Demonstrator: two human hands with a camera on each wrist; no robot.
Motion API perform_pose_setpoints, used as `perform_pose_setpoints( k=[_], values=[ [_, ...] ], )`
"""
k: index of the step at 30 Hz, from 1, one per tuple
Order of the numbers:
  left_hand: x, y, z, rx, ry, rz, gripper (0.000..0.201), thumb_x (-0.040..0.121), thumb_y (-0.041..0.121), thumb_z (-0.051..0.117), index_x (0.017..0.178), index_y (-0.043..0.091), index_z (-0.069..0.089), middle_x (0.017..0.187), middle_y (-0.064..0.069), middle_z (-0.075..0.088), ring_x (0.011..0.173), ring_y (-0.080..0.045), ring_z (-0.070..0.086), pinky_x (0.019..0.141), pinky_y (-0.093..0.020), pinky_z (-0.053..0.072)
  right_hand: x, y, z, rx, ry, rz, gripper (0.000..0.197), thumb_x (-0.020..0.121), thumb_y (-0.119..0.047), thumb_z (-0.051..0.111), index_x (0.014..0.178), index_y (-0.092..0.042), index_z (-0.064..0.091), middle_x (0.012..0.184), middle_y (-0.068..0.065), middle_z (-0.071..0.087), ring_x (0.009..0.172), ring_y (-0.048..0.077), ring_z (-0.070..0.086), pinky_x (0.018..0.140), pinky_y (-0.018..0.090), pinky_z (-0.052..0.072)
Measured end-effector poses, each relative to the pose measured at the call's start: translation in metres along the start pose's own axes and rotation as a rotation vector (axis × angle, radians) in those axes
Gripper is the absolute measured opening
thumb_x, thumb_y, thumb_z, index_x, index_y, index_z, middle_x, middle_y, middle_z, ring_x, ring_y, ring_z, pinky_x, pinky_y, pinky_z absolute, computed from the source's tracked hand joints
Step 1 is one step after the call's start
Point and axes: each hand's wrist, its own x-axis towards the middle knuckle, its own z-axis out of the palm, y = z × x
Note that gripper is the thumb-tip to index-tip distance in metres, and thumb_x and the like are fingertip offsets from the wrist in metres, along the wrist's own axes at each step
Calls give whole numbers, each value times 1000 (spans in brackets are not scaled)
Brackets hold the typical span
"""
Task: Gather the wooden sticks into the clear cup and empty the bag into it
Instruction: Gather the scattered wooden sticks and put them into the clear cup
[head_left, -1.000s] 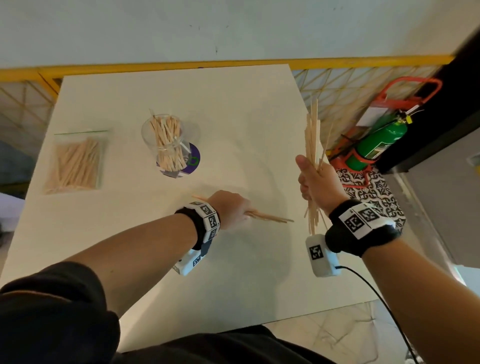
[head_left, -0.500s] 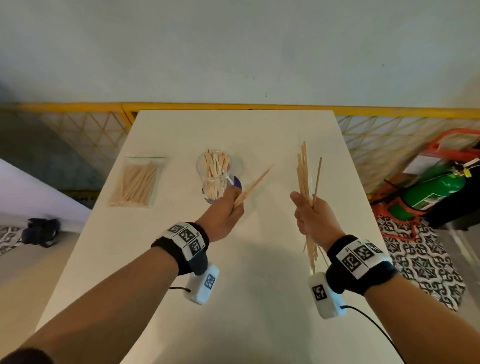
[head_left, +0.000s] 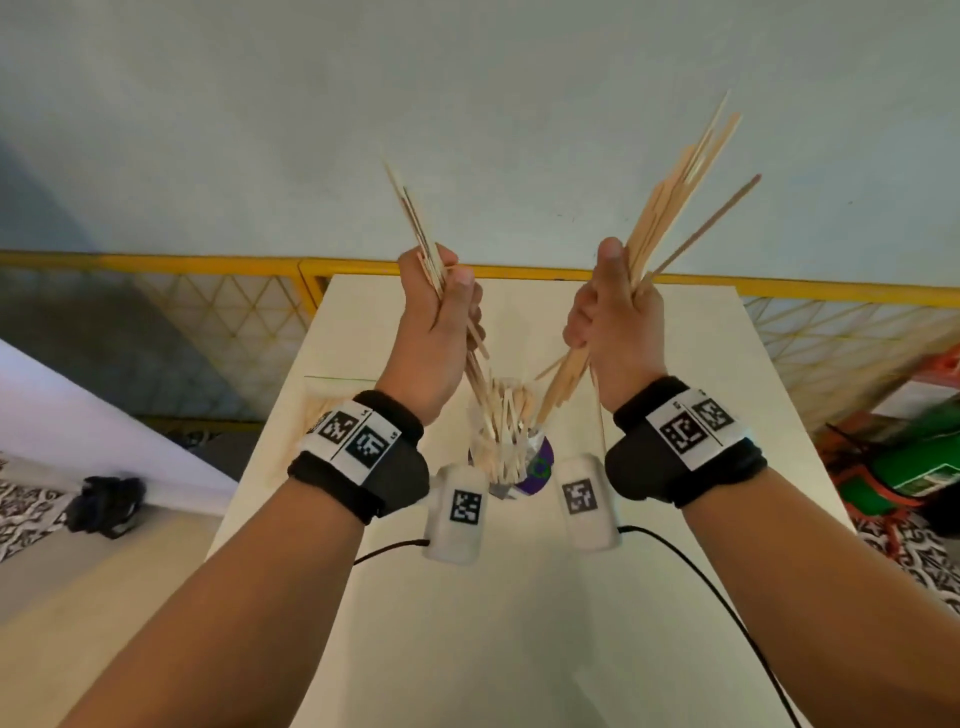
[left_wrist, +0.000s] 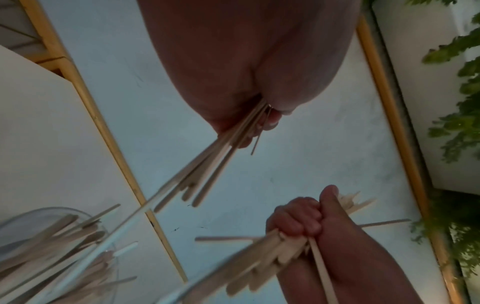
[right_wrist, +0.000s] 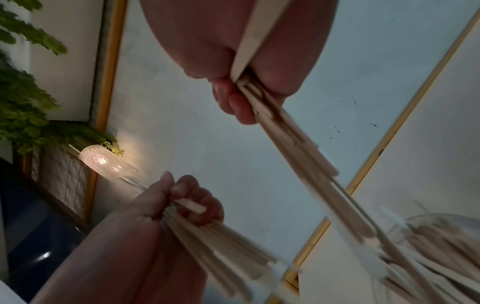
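A clear cup (head_left: 501, 441) with several wooden sticks stands mid-table on the white table (head_left: 519, 623). My left hand (head_left: 441, 317) grips a bundle of sticks (head_left: 415, 223) just above the cup, the lower ends slanting down to the cup's mouth. My right hand (head_left: 615, 317) grips a thicker bundle (head_left: 675, 197), fanned up to the right, its lower ends aimed at the cup from the right. The bag of sticks (head_left: 318, 402) lies left of the cup, mostly hidden by my left wrist. The left wrist view shows my left hand (left_wrist: 246, 61), its sticks (left_wrist: 207, 164) and the cup (left_wrist: 52, 246).
A purple disc (head_left: 540, 467) lies under the cup. A yellow railing (head_left: 156, 260) runs behind the table. On the floor to the right is a green cylinder (head_left: 924, 467) in an orange stand; a black object (head_left: 104, 501) lies on the floor to the left.
Both hands have risen and come together over the cup. My left hand's sticks swung from slanting beside the cup to pointing down at its mouth. The right bundle tilted outward.
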Motion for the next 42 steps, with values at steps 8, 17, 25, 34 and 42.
perform_pose_setpoints(
  k=[8, 17, 25, 34, 42],
  values=[
    [13, -83, 9, 193, -170, -50, 10, 104, 20, 34, 106, 15, 26, 86, -5, 39, 68, -18, 43, 64, -39, 48, 34, 51, 7, -168, -31, 78, 37, 96, -38, 50, 66, -21, 34, 47, -6, 26, 39, 10, 22, 39, 23, 20],
    [6, -128, 7, 228, -289, -34, 9, 102, 8, 38, 107, 2, 34, 88, -2, 56, 77, -12, 57, 76, -28, 52, 49, 59, -2, -322, -85, 119, 36, 95, -36, 52, 67, -21, 35, 45, -8, 27, 39, 9, 23, 37, 19, 22],
    [4, -125, 7, 138, -219, -129, 31, 101, 38, 39, 126, 19, 36, 97, 0, 51, 87, -14, 55, 87, -36, 50, 33, 56, -11, -303, -111, 110, 40, 95, -37, 51, 62, -22, 33, 48, -5, 26, 43, 14, 21, 43, 26, 18],
    [0, -126, 11, 186, -208, -68, 27, 102, 24, 40, 128, 27, 39, 92, 0, 65, 91, -15, 65, 87, -30, 52, 17, 46, -26, -324, -108, 100, 42, 96, -35, 50, 60, -22, 31, 45, -8, 27, 41, 12, 22, 41, 25, 21],
    [3, -114, 14, 173, -146, -93, 26, 103, 31, 34, 93, 13, 49, 77, 6, 52, 69, -10, 51, 75, -34, 46, 10, 44, -23, -345, -149, 96, 41, 95, -37, 50, 62, -21, 31, 48, -5, 26, 42, 13, 21, 43, 26, 19]
  ],
)
